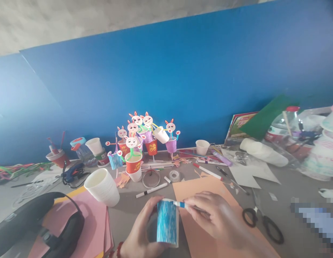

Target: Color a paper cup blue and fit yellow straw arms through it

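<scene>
My left hand [141, 233] is wrapped round a paper cup [167, 223] that lies on its side, its wall coloured blue. My right hand [214, 216] pinches a blue marker [182, 204], whose tip touches the cup's upper edge. Both hands hover over the near edge of the grey table [287, 186], just above an orange sheet of paper [198, 190].
A stack of white cups [103, 186] stands to the left beside pink paper [82, 222]. Behind are several bunny cup figures [139, 143], markers [151, 190], tape rolls [174, 175], a glue gun [72, 173]. Black scissors [263, 218] lie right. A blue wall [182, 79] backs the table.
</scene>
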A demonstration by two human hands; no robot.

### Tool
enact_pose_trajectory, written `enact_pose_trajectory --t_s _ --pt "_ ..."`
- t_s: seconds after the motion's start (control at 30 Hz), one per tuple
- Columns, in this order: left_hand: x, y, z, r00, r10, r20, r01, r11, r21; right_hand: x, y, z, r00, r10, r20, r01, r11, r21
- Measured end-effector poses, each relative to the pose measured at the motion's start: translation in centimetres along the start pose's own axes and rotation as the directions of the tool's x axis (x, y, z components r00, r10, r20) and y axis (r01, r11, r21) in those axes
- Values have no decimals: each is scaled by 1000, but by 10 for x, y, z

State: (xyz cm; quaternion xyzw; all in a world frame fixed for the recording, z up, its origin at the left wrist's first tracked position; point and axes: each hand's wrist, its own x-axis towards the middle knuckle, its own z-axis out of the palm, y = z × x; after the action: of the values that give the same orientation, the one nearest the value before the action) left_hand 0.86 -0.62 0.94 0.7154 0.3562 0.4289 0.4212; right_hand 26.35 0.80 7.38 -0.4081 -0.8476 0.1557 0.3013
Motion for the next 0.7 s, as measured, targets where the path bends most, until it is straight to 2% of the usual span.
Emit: enact_pose_trajectory --t_s 0.1,0.23,0.4,0.7 --pt "0 1 -1 1000 -4 2 4 1000 9 0 -1 0 999 -38 18 38 999 -6" --pt "1 0 -2 1000 -12 -6 12 1000 -18 0 0 2 1000 23 -15 -23 1000 3" --pt "2 -1 -2 1000 9 -23 -10 1000 -28 -1 2 2 1000 8 12 -8 1000 10" --pt "3 0 -2 1000 23 -10 -23 995 -97 -2 5 2 999 24 -24 -24 1000 -3"
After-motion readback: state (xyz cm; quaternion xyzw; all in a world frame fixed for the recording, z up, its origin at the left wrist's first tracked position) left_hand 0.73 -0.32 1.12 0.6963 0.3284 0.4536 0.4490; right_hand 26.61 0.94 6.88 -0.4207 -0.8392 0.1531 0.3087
